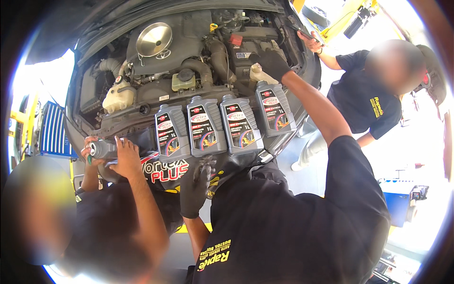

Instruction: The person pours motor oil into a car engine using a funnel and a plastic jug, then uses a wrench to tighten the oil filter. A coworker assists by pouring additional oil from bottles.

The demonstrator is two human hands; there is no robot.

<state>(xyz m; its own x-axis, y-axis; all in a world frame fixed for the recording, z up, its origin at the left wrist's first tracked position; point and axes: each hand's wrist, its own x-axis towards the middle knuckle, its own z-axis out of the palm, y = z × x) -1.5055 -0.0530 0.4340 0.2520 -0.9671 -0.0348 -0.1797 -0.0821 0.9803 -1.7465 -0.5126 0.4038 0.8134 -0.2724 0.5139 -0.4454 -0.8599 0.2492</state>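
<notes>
My left hand [197, 180], in a black glove with mottled grey fingertips, is at the branded fender cover [168, 174] below four upright grey, labelled oil bottles [243, 130]; its fingers are curled together, and what they hold, if anything, is unclear. My gloved right hand [274, 64] reaches into the engine bay over the black battery [250, 42], beside a translucent white reservoir neck [260, 75] and just above the rightmost bottle; its dark fingers are hard to make out. A steel funnel [153, 40] sits on the engine cover [184, 33].
At left, a co-worker's hands [126, 156] hold another grey bottle [105, 149] low on its side. At right, another person [359, 104] holds a phone [309, 37]. A blue cabinet [56, 132], yellow lift parts [338, 31] and a blue cart [397, 199] stand around the car.
</notes>
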